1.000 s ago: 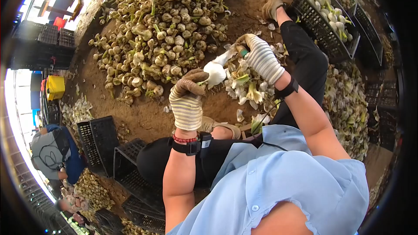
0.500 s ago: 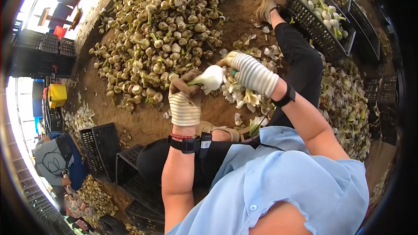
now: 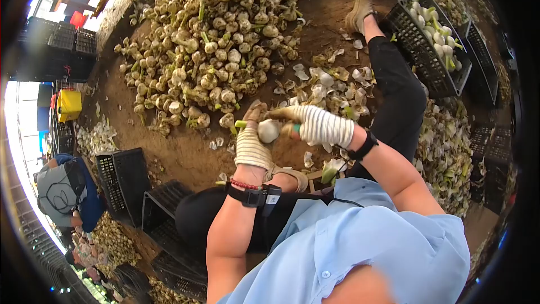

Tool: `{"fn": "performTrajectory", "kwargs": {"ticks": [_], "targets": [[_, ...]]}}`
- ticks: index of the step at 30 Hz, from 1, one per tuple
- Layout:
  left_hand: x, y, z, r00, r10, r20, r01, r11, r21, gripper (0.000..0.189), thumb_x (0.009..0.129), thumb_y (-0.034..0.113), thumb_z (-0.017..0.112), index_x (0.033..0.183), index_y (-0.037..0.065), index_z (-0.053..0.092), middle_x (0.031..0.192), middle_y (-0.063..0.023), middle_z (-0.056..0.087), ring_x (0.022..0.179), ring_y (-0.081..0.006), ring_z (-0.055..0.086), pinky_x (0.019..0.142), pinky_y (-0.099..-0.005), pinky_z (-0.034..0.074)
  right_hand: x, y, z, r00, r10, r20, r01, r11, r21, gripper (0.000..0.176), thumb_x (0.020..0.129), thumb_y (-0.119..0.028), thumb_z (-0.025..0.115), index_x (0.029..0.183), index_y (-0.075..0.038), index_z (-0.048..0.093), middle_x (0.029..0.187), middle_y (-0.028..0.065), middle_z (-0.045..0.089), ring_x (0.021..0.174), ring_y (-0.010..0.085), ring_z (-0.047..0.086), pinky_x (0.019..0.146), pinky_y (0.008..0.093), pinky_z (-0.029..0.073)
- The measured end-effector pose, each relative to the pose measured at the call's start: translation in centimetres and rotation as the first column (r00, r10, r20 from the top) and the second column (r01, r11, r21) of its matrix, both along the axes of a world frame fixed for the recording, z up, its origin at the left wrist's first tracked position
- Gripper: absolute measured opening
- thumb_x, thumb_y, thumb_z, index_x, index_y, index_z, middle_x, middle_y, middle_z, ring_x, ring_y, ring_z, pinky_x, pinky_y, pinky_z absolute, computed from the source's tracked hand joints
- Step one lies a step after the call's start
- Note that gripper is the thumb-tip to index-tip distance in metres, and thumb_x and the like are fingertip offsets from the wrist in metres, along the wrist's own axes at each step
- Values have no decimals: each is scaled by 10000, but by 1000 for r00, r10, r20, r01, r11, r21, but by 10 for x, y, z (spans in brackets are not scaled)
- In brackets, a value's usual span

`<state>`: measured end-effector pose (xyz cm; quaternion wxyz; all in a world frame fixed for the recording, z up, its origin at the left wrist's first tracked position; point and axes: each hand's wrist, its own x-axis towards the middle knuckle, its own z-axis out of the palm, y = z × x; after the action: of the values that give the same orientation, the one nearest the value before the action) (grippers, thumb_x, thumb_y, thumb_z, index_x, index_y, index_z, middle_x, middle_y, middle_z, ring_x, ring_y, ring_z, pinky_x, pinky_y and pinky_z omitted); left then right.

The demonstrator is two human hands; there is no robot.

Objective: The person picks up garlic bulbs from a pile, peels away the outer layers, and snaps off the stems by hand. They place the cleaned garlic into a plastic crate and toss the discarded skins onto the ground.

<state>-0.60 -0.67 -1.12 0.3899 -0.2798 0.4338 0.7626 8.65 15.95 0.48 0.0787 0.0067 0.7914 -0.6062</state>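
In my left hand, gloved in striped white with brown fingers, is a white garlic bulb with a short green stem to its left. My right hand, gloved the same way, is beside the bulb with its fingers curled. A bit of green shows in its grip; the rest of that thing is hidden. Peeled garlic skins lie on the ground just beyond my hands. Past them spreads a large heap of unpeeled garlic bulbs.
A black crate at the upper right holds white garlic bulbs. More skins are piled at the right. Other black crates stand at the lower left, near a bent-over person. A yellow container is at the far left.
Both hands have moved lower in the view and closer together. The garlic bulb has turned, and its stem now points left, held nearer my left palm.
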Motion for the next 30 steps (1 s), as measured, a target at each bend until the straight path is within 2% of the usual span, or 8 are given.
{"fn": "performTrajectory", "kwargs": {"ticks": [3,5,9,14,19,27,29,30], "targets": [[-15,-25,-25,990,106,89,-82,967,-241,255,895,249,708,1116,134,654,1060,-74,700,923,-251,667,777,-442,583,-42,28,-56,930,-228,287,284,943,-174,401,892,-162,644,1272,-42,603,904,117,727,779,156,649,745,300,531],[-19,-32,-28,992,123,9,-119,973,-198,225,887,207,706,1087,117,653,1018,-90,706,858,-266,680,687,-468,605,-80,47,-99,774,-468,428,477,874,92,414,889,-158,662,1287,-61,597,1004,153,714,872,237,671,805,343,538],[-29,-24,-1,996,8,-92,-24,985,-174,244,886,98,666,1128,86,646,1033,-129,696,824,-258,682,641,-454,624,-141,60,-149,851,-438,289,214,793,571,538,903,-181,669,1401,-88,487,1357,223,524,1188,396,542,956,410,484],[-44,-28,-14,995,-27,-99,15,992,-128,296,887,20,609,1181,46,633,1092,-156,675,741,-264,675,605,-443,621,-163,67,-193,853,-439,283,198,772,604,312,923,-138,617,1214,-31,589,1218,200,569,1069,377,567,901,430,488],[-46,-32,-23,961,-190,-200,179,981,-72,616,881,44,681,1434,77,412,1193,-160,629,776,-261,689,620,-394,622,-104,60,-92,961,-206,185,260,904,-341,301,917,-184,655,1175,-30,648,1112,66,676,1072,158,594,963,298,444],[-24,-13,13,832,-243,-498,281,960,2,747,788,-48,763,1418,69,380,1269,-126,586,1077,-216,629,857,-318,582,-47,18,17,983,-181,43,175,824,-539,535,939,-285,676,1377,-33,503,1264,29,603,1140,104,553,998,278,433],[-14,-6,24,579,-262,-772,209,963,-170,703,774,-95,752,1371,55,410,1259,-118,574,1108,-221,607,910,-329,560,-35,4,17,961,-209,180,257,441,-860,605,928,-324,679,1395,-4,466,1291,65,587,1207,157,536,1054,318,411],[-5,-4,30,613,-151,-775,201,979,-31,734,770,-134,722,1392,95,407,1245,-92,559,1099,-211,596,928,-323,544,-26,-6,28,967,-243,72,176,437,-882,691,905,-417,684,1407,0,454,1343,71,558,1251,185,514,1093,350,395]]}}
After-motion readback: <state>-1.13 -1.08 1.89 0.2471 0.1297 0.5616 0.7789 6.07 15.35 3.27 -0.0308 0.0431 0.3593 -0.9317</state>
